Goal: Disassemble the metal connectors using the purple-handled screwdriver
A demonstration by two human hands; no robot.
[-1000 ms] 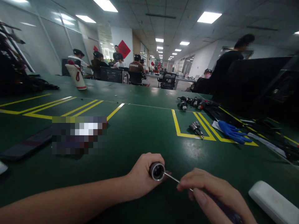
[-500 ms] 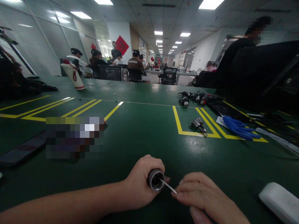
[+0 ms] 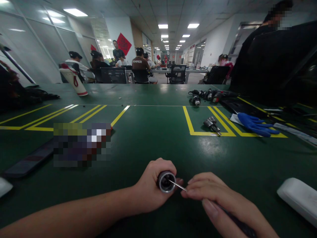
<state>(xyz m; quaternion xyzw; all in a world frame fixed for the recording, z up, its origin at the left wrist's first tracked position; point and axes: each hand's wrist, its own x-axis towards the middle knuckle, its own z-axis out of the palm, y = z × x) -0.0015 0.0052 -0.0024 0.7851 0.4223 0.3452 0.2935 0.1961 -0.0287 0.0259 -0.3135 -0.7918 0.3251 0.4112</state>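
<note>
My left hand (image 3: 155,185) is wrapped round a dark metal cylinder (image 3: 167,191), its open end turned toward me. Inside that hollow end, small inner parts are too dark to make out. From the right, the thin bright shaft of a screwdriver (image 3: 178,186) runs into the opening. My right hand (image 3: 215,195) grips the screwdriver, with part of its dark handle showing below the palm. The tool's tip sits within the cylinder, and what it touches cannot be seen.
Beyond my hands, a metal chuck-like part (image 3: 212,125) lies inside yellow tape lines. A blue glove (image 3: 256,124) and several dark tool parts (image 3: 198,97) lie farther right. A phone (image 3: 31,158) is at left, a white case (image 3: 298,200) at right. People sit in the background.
The camera view has shifted and tilted a little. Both hands appear slightly higher, and more of the screwdriver's handle shows under my right hand. The shaft is still in the cylinder.
</note>
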